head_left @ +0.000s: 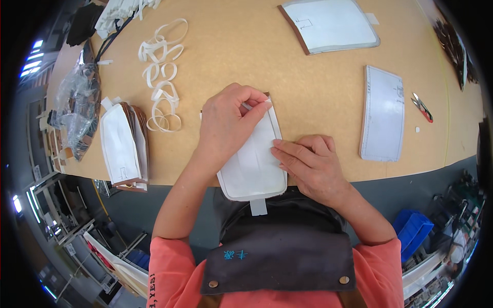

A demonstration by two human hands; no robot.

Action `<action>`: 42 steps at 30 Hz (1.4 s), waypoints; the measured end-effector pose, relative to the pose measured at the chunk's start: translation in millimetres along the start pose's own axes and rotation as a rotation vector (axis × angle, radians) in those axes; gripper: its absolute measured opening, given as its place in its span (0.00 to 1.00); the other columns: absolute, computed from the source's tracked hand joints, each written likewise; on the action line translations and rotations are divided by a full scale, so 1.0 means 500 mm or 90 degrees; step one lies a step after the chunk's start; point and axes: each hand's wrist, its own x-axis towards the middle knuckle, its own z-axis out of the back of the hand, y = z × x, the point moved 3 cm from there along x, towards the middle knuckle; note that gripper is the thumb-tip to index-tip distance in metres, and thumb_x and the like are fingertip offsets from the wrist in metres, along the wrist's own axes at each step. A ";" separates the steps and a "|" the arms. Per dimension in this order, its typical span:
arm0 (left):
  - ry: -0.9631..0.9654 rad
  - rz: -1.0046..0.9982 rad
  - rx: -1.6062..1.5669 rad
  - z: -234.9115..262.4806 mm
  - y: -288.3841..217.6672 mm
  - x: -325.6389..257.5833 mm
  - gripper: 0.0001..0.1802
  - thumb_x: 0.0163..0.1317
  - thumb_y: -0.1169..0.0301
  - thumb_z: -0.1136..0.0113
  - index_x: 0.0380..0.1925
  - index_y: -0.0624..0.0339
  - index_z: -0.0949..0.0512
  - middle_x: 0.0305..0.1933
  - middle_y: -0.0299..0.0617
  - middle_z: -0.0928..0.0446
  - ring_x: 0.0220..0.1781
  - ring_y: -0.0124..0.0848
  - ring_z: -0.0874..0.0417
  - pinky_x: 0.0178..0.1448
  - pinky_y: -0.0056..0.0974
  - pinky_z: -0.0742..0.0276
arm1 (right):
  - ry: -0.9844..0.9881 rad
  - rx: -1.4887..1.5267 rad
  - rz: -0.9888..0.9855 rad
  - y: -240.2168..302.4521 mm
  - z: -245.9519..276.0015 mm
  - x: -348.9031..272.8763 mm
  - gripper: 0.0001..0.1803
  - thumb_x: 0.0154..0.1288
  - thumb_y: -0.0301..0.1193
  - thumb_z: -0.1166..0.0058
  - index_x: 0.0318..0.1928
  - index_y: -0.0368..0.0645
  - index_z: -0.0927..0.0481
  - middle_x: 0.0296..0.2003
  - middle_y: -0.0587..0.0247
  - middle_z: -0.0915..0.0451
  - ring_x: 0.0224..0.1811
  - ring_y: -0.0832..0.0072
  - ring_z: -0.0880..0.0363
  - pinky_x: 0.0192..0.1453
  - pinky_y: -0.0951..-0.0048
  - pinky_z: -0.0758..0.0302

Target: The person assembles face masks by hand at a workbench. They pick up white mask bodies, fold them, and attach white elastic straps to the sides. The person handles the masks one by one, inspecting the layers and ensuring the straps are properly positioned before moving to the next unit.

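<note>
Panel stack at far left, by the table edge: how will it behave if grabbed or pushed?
The panel stack will probably splay, as its layers already fan apart. Its near end overhangs the table, so a push outward might tip it.

A flat white panel (251, 177) with rounded lower corners sits at the centre of the frame, long side running up and down, its top leaning slightly left. A thin line follows its right border (brown peeks out at the top right corner). A pale tab (259, 207) juts from the bottom edge; the upper left is hidden.
</note>
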 end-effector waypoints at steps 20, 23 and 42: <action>0.009 0.010 0.031 -0.004 0.009 0.012 0.08 0.58 0.70 0.30 0.36 0.62 0.15 0.30 0.38 0.16 0.25 0.23 0.17 0.32 0.30 0.23 | -0.003 0.016 -0.015 0.001 -0.002 -0.002 0.19 0.52 0.26 0.37 0.47 0.44 0.14 0.55 0.73 0.18 0.47 0.73 0.26 0.53 0.69 0.35; 0.013 0.017 0.026 -0.003 0.010 0.015 0.08 0.59 0.70 0.30 0.35 0.63 0.15 0.30 0.38 0.16 0.24 0.22 0.17 0.31 0.29 0.23 | 0.000 0.015 -0.016 0.001 -0.002 -0.002 0.19 0.52 0.26 0.37 0.47 0.44 0.14 0.55 0.73 0.19 0.47 0.73 0.27 0.53 0.68 0.35; 0.071 0.087 -0.018 -0.003 0.010 0.037 0.10 0.60 0.69 0.31 0.33 0.63 0.22 0.27 0.38 0.18 0.24 0.24 0.17 0.26 0.30 0.22 | -0.014 -0.001 -0.001 0.002 -0.008 -0.005 0.16 0.56 0.27 0.38 0.47 0.43 0.14 0.54 0.73 0.18 0.46 0.72 0.27 0.53 0.67 0.34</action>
